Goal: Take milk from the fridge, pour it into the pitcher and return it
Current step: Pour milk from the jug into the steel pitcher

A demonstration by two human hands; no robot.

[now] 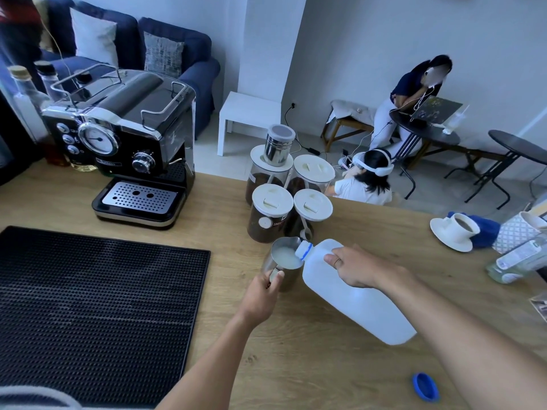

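Note:
A white plastic milk jug is tilted to the left, its open neck with a blue ring over the rim of a steel pitcher. The pitcher stands on the wooden counter and holds milk. My right hand grips the jug at its handle. My left hand holds the pitcher's handle from the near side. The jug's blue cap lies on the counter at the lower right.
A black rubber mat covers the counter's left. An espresso machine stands behind it. Several lidded coffee jars crowd just behind the pitcher. A cup on a saucer, a blue cloth and bottles sit at the right edge. Two people sit beyond the counter.

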